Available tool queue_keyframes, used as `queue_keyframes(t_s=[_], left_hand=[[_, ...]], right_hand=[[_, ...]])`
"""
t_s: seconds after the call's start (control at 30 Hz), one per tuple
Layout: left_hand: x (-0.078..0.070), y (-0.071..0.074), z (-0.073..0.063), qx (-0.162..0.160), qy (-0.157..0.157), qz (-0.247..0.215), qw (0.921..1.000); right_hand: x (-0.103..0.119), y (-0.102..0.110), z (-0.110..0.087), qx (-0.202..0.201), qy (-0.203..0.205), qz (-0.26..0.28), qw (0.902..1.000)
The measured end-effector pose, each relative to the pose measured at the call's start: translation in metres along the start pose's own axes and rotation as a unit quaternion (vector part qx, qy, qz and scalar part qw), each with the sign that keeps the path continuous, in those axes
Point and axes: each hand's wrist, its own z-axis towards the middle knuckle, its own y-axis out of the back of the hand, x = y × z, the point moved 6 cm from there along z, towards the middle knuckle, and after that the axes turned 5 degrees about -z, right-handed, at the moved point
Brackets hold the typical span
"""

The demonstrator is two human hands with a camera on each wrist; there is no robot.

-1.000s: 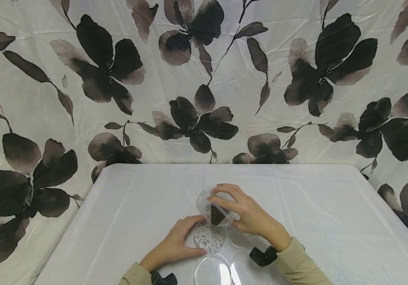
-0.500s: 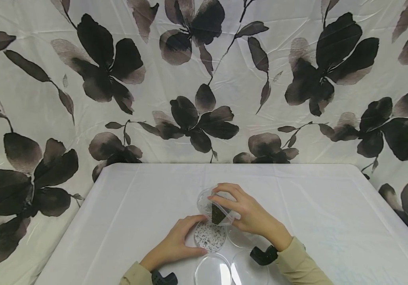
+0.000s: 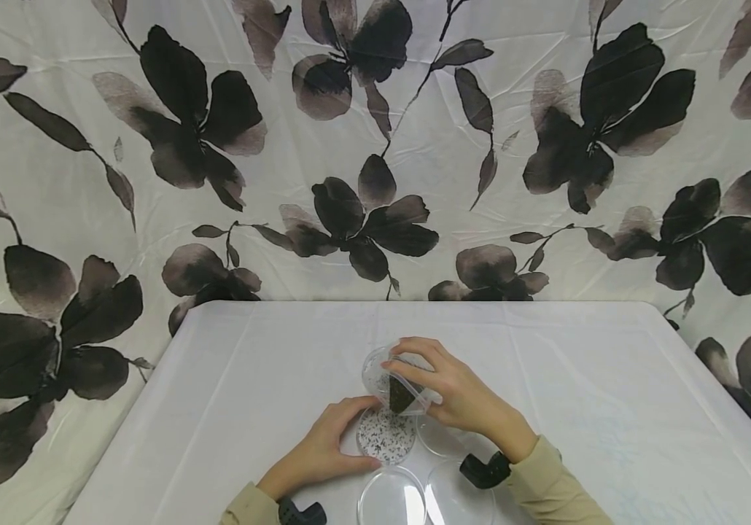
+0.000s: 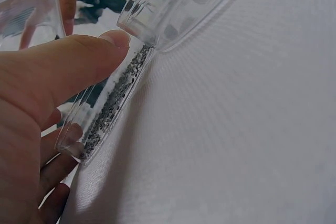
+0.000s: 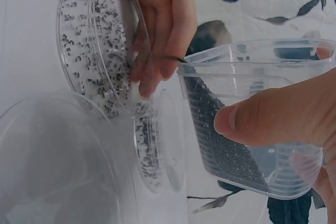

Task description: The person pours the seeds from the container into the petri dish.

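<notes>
My right hand (image 3: pixel 461 390) grips a clear plastic tub (image 3: pixel 408 399), tilted above a round clear dish (image 3: pixel 385 437). Dark granules (image 5: pixel 226 148) lie banked against the tub's lower wall. A thin dark stream (image 5: pixel 169 57) leaves its corner lip toward the dish. More granules are scattered across the dish's white bottom. My left hand (image 3: pixel 323 445) holds that dish at its edge, thumb at the near side and fingers at the far side. In the left wrist view, the thumb (image 4: pixel 100 51) lies by the rim of the granule-strewn dish (image 4: pixel 113 103).
Behind the held dish, partly covered by the tub, is another speckled clear dish (image 3: pixel 373 373). Several clear round dishes or lids stand close by: one in front (image 3: pixel 391 499), one at front right (image 3: pixel 461 496), one at right (image 3: pixel 437 437). A white cloth (image 3: pixel 251 364) covers the table.
Both hands and the tub hold nearly the same position. The specks in the held dish look slightly denser.
</notes>
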Motion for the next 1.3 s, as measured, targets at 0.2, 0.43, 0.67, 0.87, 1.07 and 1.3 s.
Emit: queue_keyframes(t_s=[0.2,0.43,0.67,0.87,1.07,1.3], left_hand=[[-0.002,0.0,0.001,-0.001,-0.011,0.004,0.9999],[-0.001,0.0,0.001,0.001,-0.01,0.006,0.9999],[-0.001,0.0,0.001,0.004,0.0,0.004,1.0],[-0.001,-0.001,0.001,0.005,0.011,-0.006,0.9999],[0.0,-0.002,0.0,0.007,0.024,-0.011,0.9996],[-0.001,-0.001,0.0,0.006,0.024,-0.011,0.9996]], right_hand=[[-0.006,0.002,-0.003,-0.003,-0.015,0.006,0.9999],[-0.022,0.002,-0.013,-0.007,-0.08,0.072,0.9942],[-0.04,-0.003,-0.025,-0.024,-0.172,0.163,0.9712],[-0.048,0.002,-0.032,-0.059,-0.224,0.25,0.9401],[-0.059,0.005,-0.041,-0.085,-0.279,0.306,0.9062],[-0.081,0.003,-0.06,-0.124,-0.323,0.356,0.8682]])
